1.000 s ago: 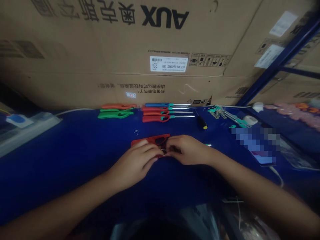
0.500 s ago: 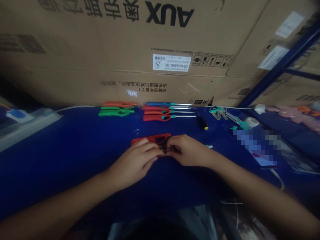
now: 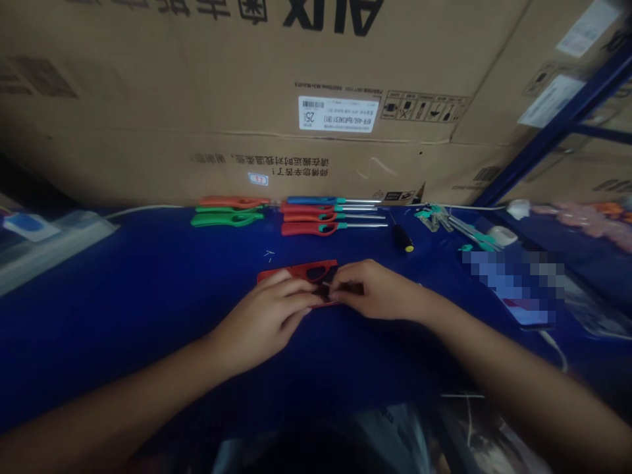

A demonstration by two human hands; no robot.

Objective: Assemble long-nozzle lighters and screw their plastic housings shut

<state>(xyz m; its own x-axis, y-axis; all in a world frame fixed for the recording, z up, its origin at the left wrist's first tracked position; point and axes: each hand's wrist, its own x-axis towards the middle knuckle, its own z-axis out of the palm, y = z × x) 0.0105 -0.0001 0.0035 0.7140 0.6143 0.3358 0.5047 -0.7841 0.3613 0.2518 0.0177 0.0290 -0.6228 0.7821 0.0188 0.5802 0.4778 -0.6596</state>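
Note:
A red lighter casing with a trigger-guard loop lies on the blue tabletop between my hands. My left hand is closed over its near side, fingers resting on the casing. My right hand is at the casing's right end, thumb and forefinger pinched together. A thin pale piece shows at those fingertips; its kind is too small to tell. The inside of the casing is mostly hidden by fingers.
Beyond lie red and blue long-necked lighters, green and orange handles and a black screwdriver. Metal tubes with teal parts and a phone are at right. A large cardboard box stands behind.
My right fingertips have shifted slightly up over the casing, and the pale piece now points more upward. My left hand stays on the casing. The whole view has tilted slightly.

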